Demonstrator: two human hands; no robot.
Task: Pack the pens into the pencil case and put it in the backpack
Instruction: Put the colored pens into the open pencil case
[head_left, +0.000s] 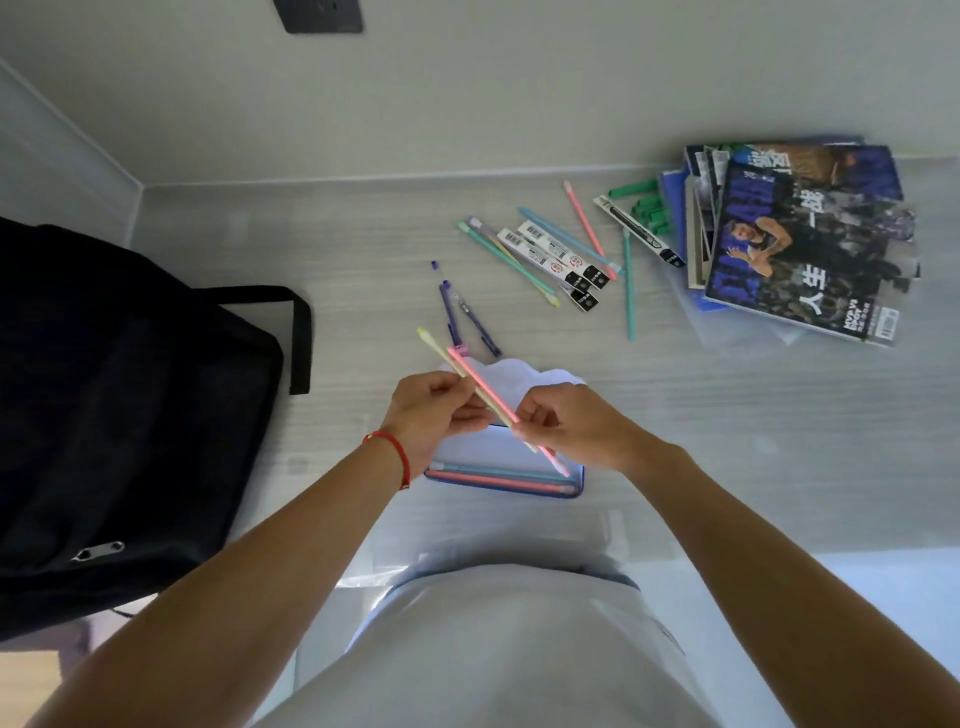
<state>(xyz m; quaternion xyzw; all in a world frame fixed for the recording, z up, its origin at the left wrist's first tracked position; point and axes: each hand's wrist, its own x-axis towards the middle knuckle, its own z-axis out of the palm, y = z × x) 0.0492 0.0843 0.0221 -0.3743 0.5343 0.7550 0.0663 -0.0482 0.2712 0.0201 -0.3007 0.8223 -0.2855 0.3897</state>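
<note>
A: What might fail here?
B: The left hand (431, 410) and right hand (566, 426) pinch a slim, smooth pink pen (485, 387) and yellow pen (441, 349) at frame centre; one could slip past the open pencil case (576, 486) below. The soft black backpack (130, 415) waits left.

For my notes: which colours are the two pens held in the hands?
Pink pen and pale yellow pen, head view.
</note>
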